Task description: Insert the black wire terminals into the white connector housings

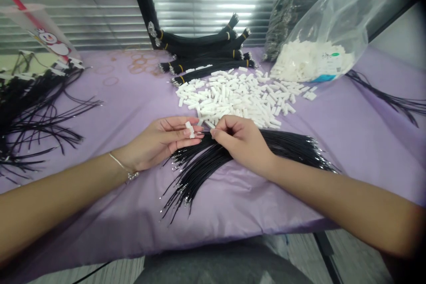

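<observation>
My left hand (163,141) pinches a small white plastic connector (190,129) between thumb and fingers. My right hand (242,141) is closed in a pinch on the end of a thin black wire (203,134), whose tip points at the connector. Under both hands lies a loose fan of black wires (203,164) with metal tips on the purple cloth. Just beyond the hands is a heap of white connectors (236,95).
Bundled black wires (206,51) tied with yellow bands lie at the back. A clear bag (316,55) of white connectors leans at the back right. Finished black wires (29,106) spread at left, near a plastic cup (43,31). The table edge (213,235) runs close to me.
</observation>
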A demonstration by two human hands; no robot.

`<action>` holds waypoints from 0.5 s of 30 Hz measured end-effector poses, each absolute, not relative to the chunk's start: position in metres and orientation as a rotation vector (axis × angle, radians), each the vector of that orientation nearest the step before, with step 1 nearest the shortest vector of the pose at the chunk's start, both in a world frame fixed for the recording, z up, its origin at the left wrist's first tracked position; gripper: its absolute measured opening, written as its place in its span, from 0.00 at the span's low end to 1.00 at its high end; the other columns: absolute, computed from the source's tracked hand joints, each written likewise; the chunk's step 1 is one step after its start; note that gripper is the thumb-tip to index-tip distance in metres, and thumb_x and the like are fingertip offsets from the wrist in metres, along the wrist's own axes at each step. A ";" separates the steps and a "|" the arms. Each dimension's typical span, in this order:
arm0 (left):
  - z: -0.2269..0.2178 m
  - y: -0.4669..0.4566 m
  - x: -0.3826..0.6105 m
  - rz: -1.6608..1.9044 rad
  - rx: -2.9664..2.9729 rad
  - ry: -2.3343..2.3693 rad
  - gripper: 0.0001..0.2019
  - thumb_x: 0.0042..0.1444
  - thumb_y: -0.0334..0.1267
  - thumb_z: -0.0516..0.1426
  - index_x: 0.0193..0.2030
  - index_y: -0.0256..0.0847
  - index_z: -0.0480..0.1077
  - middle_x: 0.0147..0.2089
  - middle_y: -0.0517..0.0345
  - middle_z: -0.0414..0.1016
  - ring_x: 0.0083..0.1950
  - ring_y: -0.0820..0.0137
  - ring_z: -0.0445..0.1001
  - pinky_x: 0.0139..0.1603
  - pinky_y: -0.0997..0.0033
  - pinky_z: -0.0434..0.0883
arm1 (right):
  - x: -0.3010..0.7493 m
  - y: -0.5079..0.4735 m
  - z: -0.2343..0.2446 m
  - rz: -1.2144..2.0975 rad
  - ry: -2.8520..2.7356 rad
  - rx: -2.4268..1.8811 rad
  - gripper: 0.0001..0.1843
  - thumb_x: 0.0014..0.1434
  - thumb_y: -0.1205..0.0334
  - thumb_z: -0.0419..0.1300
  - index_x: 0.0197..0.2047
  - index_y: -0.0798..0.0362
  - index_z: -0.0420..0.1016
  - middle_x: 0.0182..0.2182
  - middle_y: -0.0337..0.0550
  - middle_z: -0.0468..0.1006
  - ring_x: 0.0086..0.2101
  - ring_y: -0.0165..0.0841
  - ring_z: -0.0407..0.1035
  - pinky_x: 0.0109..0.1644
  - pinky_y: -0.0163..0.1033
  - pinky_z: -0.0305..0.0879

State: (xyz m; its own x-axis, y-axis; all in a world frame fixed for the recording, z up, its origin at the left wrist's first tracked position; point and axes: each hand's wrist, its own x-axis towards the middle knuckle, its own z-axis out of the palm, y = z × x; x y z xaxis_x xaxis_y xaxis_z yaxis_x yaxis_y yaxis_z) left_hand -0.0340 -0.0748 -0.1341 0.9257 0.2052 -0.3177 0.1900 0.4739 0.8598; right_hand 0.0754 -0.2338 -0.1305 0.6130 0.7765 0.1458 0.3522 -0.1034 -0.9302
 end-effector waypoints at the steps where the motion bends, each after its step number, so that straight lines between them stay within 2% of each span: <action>1: -0.134 -0.075 -0.034 0.012 1.086 0.411 0.12 0.53 0.23 0.58 0.43 0.35 0.75 0.41 0.51 0.79 0.44 0.69 0.77 0.49 0.74 0.74 | 0.075 -0.234 -0.130 0.466 -0.944 -1.710 0.11 0.52 0.68 0.56 0.20 0.56 0.62 0.18 0.32 0.62 0.21 0.21 0.55 0.25 0.29 0.52; 15: -0.131 -0.079 -0.035 0.042 1.106 0.435 0.10 0.51 0.22 0.59 0.38 0.35 0.76 0.37 0.51 0.79 0.43 0.68 0.77 0.45 0.73 0.76 | 0.075 -0.234 -0.130 0.426 -1.013 -1.744 0.12 0.52 0.69 0.56 0.20 0.56 0.60 0.17 0.32 0.61 0.21 0.21 0.54 0.24 0.29 0.51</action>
State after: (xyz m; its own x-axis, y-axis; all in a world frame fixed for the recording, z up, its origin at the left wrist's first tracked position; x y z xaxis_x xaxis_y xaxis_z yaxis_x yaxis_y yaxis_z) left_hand -0.0345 -0.0787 -0.1310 0.9150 0.2468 -0.3190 0.1807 0.4563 0.8713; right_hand 0.0746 -0.2344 -0.1303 0.5816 0.7942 0.1759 0.4296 -0.1162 -0.8955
